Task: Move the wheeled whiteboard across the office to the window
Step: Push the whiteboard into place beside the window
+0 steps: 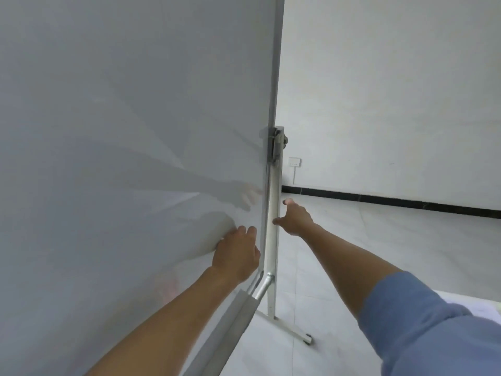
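One whiteboard [130, 104] — two hands, left hand [237, 253], right hand [295, 217].

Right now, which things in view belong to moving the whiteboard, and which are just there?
Part of the job:
whiteboard
stand upright, which the right hand is touching
left hand, on the board's lower edge
caster wheel
pen tray

Just there:
wall socket
black skirting
white sheet at lower right

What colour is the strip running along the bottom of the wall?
Black skirting strip, clearest in the head view.
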Action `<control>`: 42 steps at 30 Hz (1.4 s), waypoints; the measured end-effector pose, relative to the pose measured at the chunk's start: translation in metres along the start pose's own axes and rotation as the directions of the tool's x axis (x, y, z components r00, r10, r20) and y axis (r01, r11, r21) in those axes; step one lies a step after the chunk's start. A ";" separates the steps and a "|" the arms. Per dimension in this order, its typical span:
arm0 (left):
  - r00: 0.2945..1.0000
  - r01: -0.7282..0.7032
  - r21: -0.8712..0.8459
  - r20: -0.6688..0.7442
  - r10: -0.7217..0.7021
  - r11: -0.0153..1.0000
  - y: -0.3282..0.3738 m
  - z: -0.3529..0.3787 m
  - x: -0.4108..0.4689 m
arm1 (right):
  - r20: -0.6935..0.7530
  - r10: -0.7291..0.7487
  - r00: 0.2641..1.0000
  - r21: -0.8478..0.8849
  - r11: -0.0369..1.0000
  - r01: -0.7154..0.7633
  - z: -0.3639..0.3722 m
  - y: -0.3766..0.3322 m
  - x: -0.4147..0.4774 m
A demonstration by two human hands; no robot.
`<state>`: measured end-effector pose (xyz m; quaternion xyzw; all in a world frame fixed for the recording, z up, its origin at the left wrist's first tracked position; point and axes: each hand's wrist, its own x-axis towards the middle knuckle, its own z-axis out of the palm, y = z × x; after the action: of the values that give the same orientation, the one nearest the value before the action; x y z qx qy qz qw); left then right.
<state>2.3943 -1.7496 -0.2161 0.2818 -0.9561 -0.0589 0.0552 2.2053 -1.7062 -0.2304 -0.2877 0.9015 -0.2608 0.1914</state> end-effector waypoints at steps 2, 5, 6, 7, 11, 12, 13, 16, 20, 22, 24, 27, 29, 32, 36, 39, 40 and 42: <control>0.999 0.036 0.039 -0.017 -0.036 0.999 0.006 0.004 0.014 | 0.047 -0.023 0.999 0.047 0.999 0.021 -0.004 -0.013 0.036; 0.997 0.079 0.072 -0.022 -0.077 0.994 0.006 0.005 0.032 | 0.148 -0.044 0.988 0.089 0.996 0.031 -0.014 -0.026 0.078; 0.996 0.082 0.089 -0.033 -0.080 0.993 0.002 0.004 0.038 | 0.176 -0.069 0.982 0.097 0.994 0.052 -0.016 -0.031 0.088; 0.995 0.093 0.104 -0.037 -0.090 0.990 -0.004 0.005 0.046 | 0.197 -0.102 0.975 0.097 0.992 0.084 -0.016 -0.038 0.100; 0.984 0.172 0.124 -0.071 -0.164 0.977 -0.041 0.000 0.074 | 0.199 -0.234 0.952 0.073 0.972 0.224 0.001 -0.071 0.131; 0.979 0.197 0.117 -0.078 -0.188 0.973 -0.050 -0.001 0.081 | 0.205 -0.249 0.947 0.068 0.968 0.240 0.006 -0.080 0.138; 0.972 0.226 0.110 -0.088 -0.217 0.968 -0.062 -0.002 0.088 | 0.219 -0.270 0.938 0.067 0.963 0.261 0.015 -0.092 0.149; 0.947 0.303 0.095 -0.139 -0.289 0.948 -0.093 -0.002 0.104 | 0.268 -0.317 0.910 0.086 0.949 0.305 0.038 -0.121 0.175; 0.890 0.425 0.056 -0.210 -0.406 0.903 -0.150 -0.007 0.120 | 0.302 -0.393 0.868 0.082 0.918 0.387 0.077 -0.175 0.201; 0.854 0.489 0.060 -0.236 -0.463 0.870 -0.185 -0.010 0.126 | 0.331 -0.439 0.835 0.088 0.896 0.435 0.102 -0.208 0.214; 0.820 0.542 0.053 -0.253 -0.513 0.839 -0.217 -0.014 0.129 | 0.357 -0.478 0.803 0.087 0.872 0.481 0.123 -0.237 0.223; 0.762 0.619 0.049 -0.281 -0.584 0.784 -0.258 -0.018 0.128 | 0.406 -0.543 0.735 0.095 0.825 0.557 0.152 -0.275 0.231; 0.718 0.666 0.039 -0.301 -0.627 0.745 -0.282 -0.019 0.124 | 0.434 -0.585 0.685 0.097 0.786 0.610 0.171 -0.298 0.235; 0.662 0.718 0.019 -0.328 -0.674 0.696 -0.305 -0.023 0.122 | 0.482 -0.626 0.613 0.092 0.732 0.675 0.189 -0.325 0.241; 0.482 0.838 -0.071 -0.369 -0.795 0.541 -0.317 -0.030 0.123 | 0.538 -0.671 0.510 0.106 0.654 0.749 0.203 -0.354 0.249; 0.184 0.910 -0.271 -0.413 -0.892 0.313 -0.320 -0.032 0.122 | 0.595 -0.702 0.393 0.125 0.563 0.817 0.211 -0.376 0.256; 0.056 0.897 -0.378 -0.420 -0.906 0.230 -0.321 -0.034 0.125 | 0.609 -0.711 0.353 0.141 0.534 0.834 0.213 -0.384 0.259; -0.220 0.771 -0.633 -0.363 -0.905 0.066 -0.320 -0.044 0.133 | 0.643 -0.718 0.268 0.175 0.478 0.861 0.216 -0.395 0.265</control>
<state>2.4593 -2.0926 -0.2094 0.8405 -0.3737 -0.0469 0.3896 2.2758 -2.2237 -0.2232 -0.7866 0.5299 -0.1089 0.2975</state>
